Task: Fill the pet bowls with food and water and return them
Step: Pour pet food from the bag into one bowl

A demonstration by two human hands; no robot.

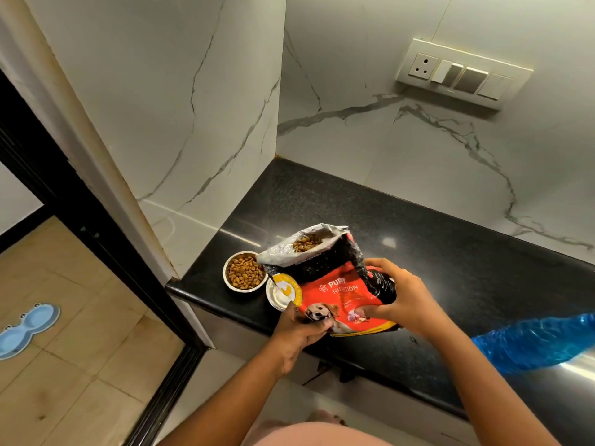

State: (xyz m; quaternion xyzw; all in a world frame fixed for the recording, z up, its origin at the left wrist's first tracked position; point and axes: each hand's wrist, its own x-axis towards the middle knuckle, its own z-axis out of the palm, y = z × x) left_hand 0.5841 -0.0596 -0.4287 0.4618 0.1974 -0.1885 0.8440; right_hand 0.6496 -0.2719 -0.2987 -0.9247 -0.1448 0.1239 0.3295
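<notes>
Two hands: both work a bag of pet food at the left end of a black countertop.
Countertop (418,246): dark, speckled, glossy stone, set into a corner of white marble-look walls.
Food bag (341,294): red and black with a dog pictured on it, tilted with its silver-lined open mouth toward the counter's left end; brown kibble shows inside the mouth (the opening sits just above the bowl's rim).
Blue plastic (534,342): a crinkled blue wrap at the counter's right edge.
Feeder stand (27,326): a light blue double-bowl holder lying on the tiled floor, well apart from the counter, both wells vacant.
Right hand (402,297): closed over the bag's right side, thumb on the front panel.
Left hand (302,326): gripping the bag's bottom corner at the counter's front edge.
Kibble bowl (246,272): round metal bowl near the front-left corner, holding brown kibble.
Second bowl (283,292): metal, with a yellow inside, just right of the first, partly hidden by the bag.
</notes>
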